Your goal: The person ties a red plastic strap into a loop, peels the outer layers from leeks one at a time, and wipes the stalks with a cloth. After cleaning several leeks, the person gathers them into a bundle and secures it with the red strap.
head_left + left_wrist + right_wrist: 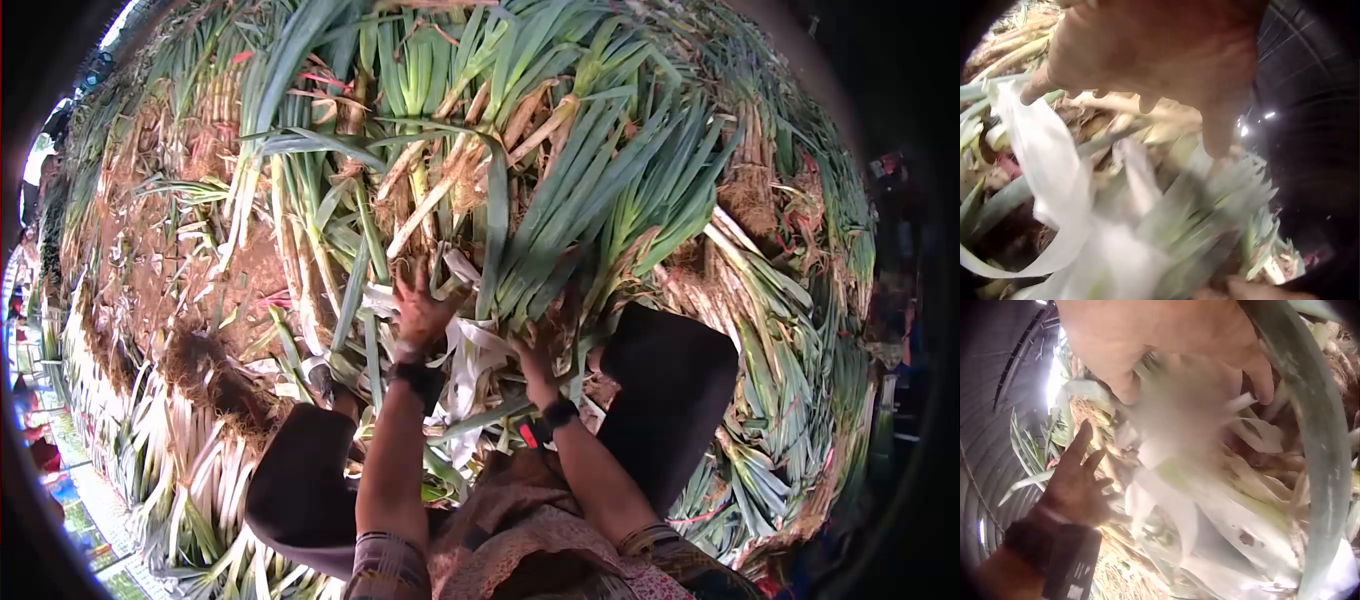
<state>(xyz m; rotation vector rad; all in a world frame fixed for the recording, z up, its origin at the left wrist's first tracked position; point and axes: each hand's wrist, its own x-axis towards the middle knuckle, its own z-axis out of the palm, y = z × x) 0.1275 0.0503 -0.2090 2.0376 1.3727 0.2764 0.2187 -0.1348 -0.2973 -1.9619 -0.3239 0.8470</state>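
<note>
In the head view my left hand (422,312) is over the heap with its fingers spread, just above pale stripped leaves (475,345). The left wrist view shows its fingers pointing down, with a loose white leaf strip (1047,150) beside them and nothing gripped. My right hand (538,362) is lower right of it, at the near ends of a large bundle of green leek leaves (570,230). In the right wrist view its thumb and a finger stand well apart over torn pale leaves (1210,506); a blurred pale patch hides the space between them.
Leeks with long pale stalks (425,205) lie ahead of my hands. More stacked leeks (150,440) with roots showing are at the left, others (765,290) at the right. Bare soil (250,285) shows left of centre. My dark-clad knees (665,400) flank the work.
</note>
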